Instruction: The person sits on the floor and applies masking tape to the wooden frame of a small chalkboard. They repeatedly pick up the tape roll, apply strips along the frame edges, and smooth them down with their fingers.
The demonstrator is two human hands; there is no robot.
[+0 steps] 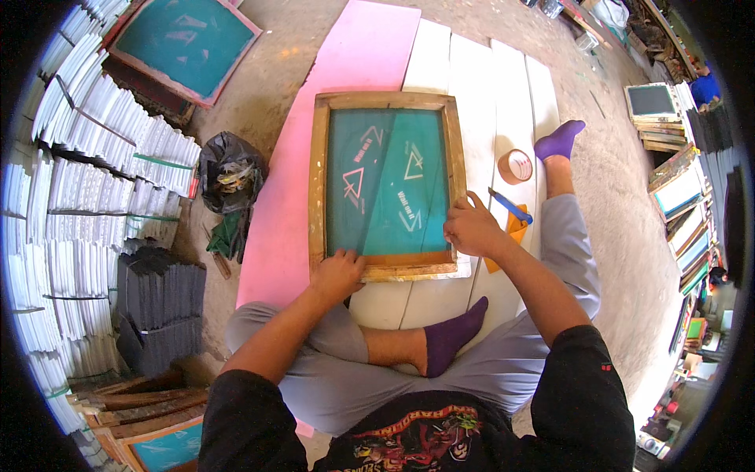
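A wooden screen printing frame (pixel 318 181) with green mesh (pixel 385 181) lies flat before me, pale lettering and triangle designs on the mesh. Along the inside of its near rail runs a brown strip (pixel 405 259), apparently tape. My left hand (pixel 338 274) grips the near left corner, bent fingers over the rail onto the mesh edge. At the near right corner, my right hand (pixel 473 228) has its fingers bent together against the right rail; what they pinch is hidden. Just right of it lie a blue cutter knife (pixel 511 206) and a flat orange piece (pixel 517 228). Beyond is a brown tape roll (pixel 515 166).
Under the frame are white boards (pixel 470 75) and a pink sheet (pixel 366 43). My purple-socked feet rest at the right and near side. Left stand a black bag (pixel 230 173), tied white stacks (pixel 90 197) and dark stacks (pixel 161 311). Another green screen (pixel 181 43) lies far left.
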